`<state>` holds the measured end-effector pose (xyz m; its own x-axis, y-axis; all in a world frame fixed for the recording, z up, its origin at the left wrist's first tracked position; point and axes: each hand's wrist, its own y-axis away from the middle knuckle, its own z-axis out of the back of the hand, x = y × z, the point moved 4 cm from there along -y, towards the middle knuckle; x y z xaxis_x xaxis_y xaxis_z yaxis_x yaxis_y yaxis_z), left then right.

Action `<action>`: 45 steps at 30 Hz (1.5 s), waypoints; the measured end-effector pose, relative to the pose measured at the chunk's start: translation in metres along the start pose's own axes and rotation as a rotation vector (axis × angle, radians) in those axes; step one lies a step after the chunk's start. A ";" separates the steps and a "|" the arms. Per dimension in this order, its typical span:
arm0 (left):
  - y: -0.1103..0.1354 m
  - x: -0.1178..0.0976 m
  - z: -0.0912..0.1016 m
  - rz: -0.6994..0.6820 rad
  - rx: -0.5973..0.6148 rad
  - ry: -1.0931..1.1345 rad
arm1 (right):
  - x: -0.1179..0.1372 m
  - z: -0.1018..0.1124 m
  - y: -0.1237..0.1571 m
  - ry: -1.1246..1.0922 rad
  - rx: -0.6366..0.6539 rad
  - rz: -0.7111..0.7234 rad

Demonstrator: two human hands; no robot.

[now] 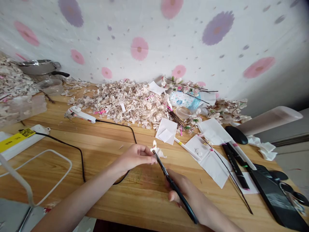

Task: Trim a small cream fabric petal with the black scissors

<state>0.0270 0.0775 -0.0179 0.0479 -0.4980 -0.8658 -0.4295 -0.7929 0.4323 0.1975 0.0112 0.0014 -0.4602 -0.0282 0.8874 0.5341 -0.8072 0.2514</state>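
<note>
Petal cluster (157, 150) touching black tweezers (174, 188)

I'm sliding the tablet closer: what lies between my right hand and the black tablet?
A thin dark wire stem lying on the wooden tabletop, in the head view.

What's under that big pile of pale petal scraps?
Light wooden table shows around the pale petal scraps, but whatever lies right beneath the heap is covered.

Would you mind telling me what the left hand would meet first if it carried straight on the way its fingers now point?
The left hand would likely meet the small pale petal cluster at its fingertips first, beside the tip of the slim black tool; depth is unclear.
</note>
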 end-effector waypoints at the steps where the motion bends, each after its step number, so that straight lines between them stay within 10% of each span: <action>1: 0.000 0.001 0.000 0.006 0.003 0.006 | -0.001 0.000 0.000 0.000 0.001 -0.003; 45: -0.002 -0.005 0.006 -0.066 -0.040 -0.078 | -0.009 0.003 -0.004 0.033 0.008 -0.092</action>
<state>0.0223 0.0835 -0.0159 0.0042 -0.4172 -0.9088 -0.3914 -0.8370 0.3824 0.2014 0.0160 -0.0060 -0.5307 0.0263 0.8472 0.4941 -0.8026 0.3344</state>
